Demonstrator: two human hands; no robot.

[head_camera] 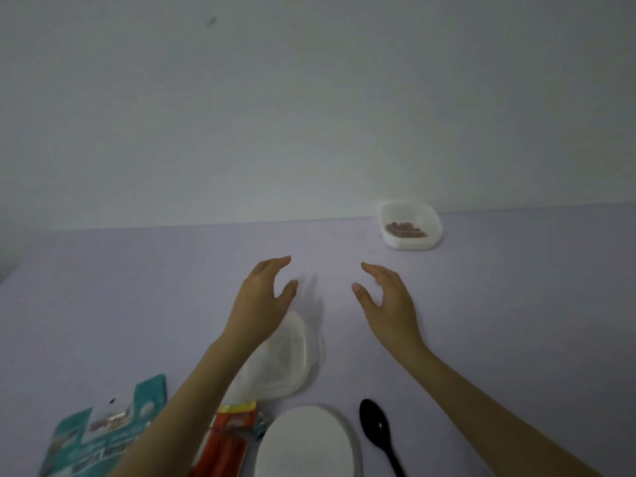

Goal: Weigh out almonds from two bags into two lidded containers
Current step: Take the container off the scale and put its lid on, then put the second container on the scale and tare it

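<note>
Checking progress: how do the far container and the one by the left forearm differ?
The far container stands open by the wall with almonds inside; the near container shows none. The far one is in full view; the near one is partly hidden by the left forearm. Both are white, rounded plastic.

Open white container (411,241) with a few almonds (406,229) in it sits far back right. Another translucent container (287,359) sits mid-left. Teal bag (99,432) and red bag (227,445) lie flat, near left.

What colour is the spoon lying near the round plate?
Black, glossy spoon, seen clearly in the head view, lying right of the white plate.
</note>
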